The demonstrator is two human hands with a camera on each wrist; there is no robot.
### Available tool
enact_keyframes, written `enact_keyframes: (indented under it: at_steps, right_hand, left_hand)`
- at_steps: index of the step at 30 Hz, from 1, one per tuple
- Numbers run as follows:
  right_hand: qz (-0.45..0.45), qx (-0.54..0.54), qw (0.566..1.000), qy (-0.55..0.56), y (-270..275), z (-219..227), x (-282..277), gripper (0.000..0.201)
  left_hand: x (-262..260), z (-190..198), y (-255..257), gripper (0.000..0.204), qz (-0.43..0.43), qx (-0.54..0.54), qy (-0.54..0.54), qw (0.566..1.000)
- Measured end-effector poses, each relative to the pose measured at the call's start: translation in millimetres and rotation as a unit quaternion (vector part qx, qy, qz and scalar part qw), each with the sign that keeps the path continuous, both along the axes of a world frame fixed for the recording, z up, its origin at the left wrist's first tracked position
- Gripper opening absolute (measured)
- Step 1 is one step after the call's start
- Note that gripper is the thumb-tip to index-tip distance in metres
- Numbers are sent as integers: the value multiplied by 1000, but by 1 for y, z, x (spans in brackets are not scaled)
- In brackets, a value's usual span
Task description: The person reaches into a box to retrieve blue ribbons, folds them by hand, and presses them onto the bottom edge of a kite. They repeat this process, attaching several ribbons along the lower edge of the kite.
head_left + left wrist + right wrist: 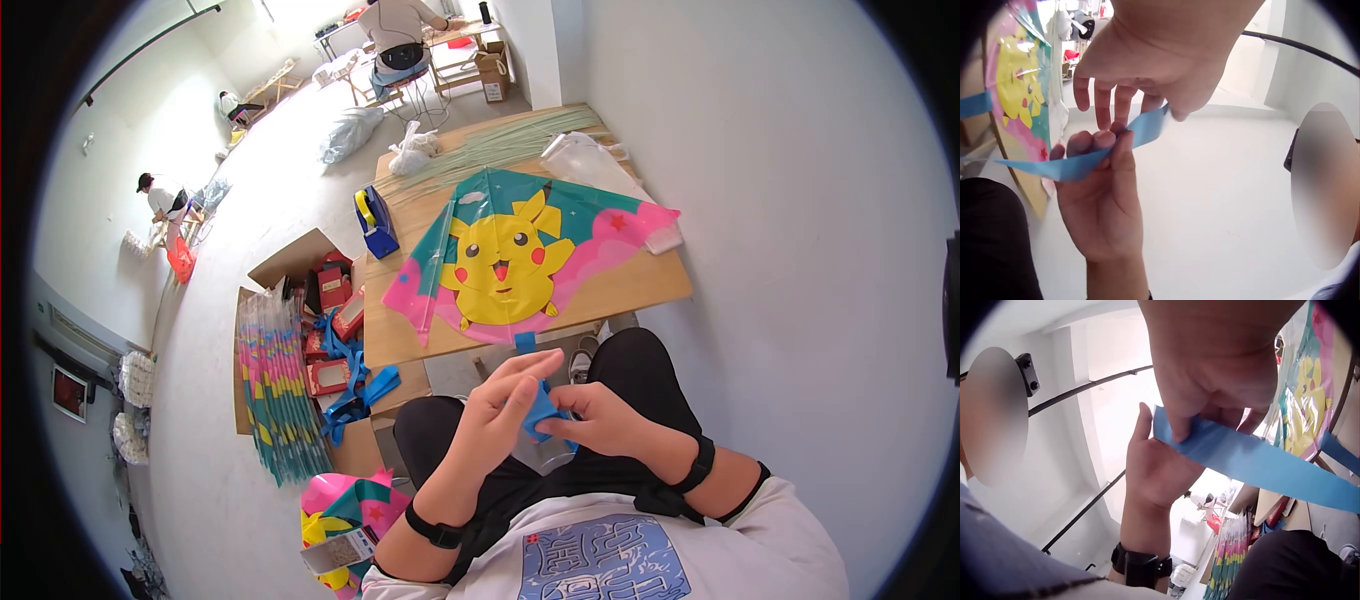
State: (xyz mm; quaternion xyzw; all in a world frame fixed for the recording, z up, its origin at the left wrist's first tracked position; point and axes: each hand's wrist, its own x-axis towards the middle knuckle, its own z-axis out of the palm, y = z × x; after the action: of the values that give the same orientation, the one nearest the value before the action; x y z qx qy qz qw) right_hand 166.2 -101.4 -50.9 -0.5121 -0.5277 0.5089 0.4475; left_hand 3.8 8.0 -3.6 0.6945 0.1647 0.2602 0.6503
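— White wall [780,200] is rising on the right; a pale wooden bench [655,285] is standing beyond the knees, carrying a printed kite [505,270]. What are the hands doing?

— Right hand [600,418] is pinching a blue ribbon [1241,453] between thumb and fingers, near one end. Left hand [500,407] is lying straight-fingered against it, thumb apart, not gripping as far as I'm seeing.

— Where is the ribbon sitting?

— Above the lap, short of the bench, one run trailing away from the hands. Another blue piece [525,342] is showing by the kite's lower edge. Whether both are forming one length, I can't tell.

— Weak points?

— Slack, first. Only one pinch is looking firm, so an easing thumb could be letting the end spring loose. Band is looking smooth, probably slippery. Skew, second: it is bending between the hands, so any layers could be going crooked.

— And pulling?

— If it is joining the kite, a hard tug could be creasing that thin sheet or dragging it off the bench. Ribbon heap [345,400] at the carton [300,258] is lying well apart; tangling there is seeming unlikely.
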Motion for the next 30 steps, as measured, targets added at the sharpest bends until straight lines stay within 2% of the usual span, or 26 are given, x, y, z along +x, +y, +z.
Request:
enact_keyframes:
  at_steps: [1, 5, 7, 10, 13, 20, 22, 26, 27, 28, 30]
  right_hand:
    - [-17, -32, 999, 23, 1, 1, 0, 23]
    - [-34, -57, 993, 99, 5, -1, 6, 22]
    - [-23, -110, 986, 121, 6, 0, 11, 20]
    - [-8, -122, 976, 179, 11, 6, 15, 19]
    - [9, -128, 979, 156, 15, -1, 21, 19]
    - [26, -151, 971, 186, 26, -14, 34, 19]
    - [-15, -158, 959, 236, 32, -28, 34, 16]
    - [-25, -161, 958, 235, 39, -53, 45, 13]
    - [-34, -160, 960, 228, 40, -57, 50, 12]
    - [-44, -158, 961, 221, 40, -62, 56, 11]
    - [-60, -147, 960, 231, 35, -75, 68, 10]
  left_hand:
    - [2, -3, 2, 35, 16, -68, -6, 998]
    - [0, -25, 4, 29, 79, -99, 35, 991]
    - [-3, -31, 8, 24, 104, -92, 85, 987]
    - [1, -36, 16, 26, 142, -134, 98, 976]
    - [7, -42, 24, 27, 145, -130, 102, 975]
    - [11, -71, 40, 26, 120, -188, 104, 969]
    - [15, -71, 41, 25, 85, -224, 110, 965]
    - [21, -79, 54, 25, 72, -194, 159, 965]
    - [20, -90, 68, 25, 56, -132, 149, 978]
    - [19, -95, 81, 25, 61, -128, 152, 978]
    - [17, -100, 117, 32, 195, -221, 90, 951]
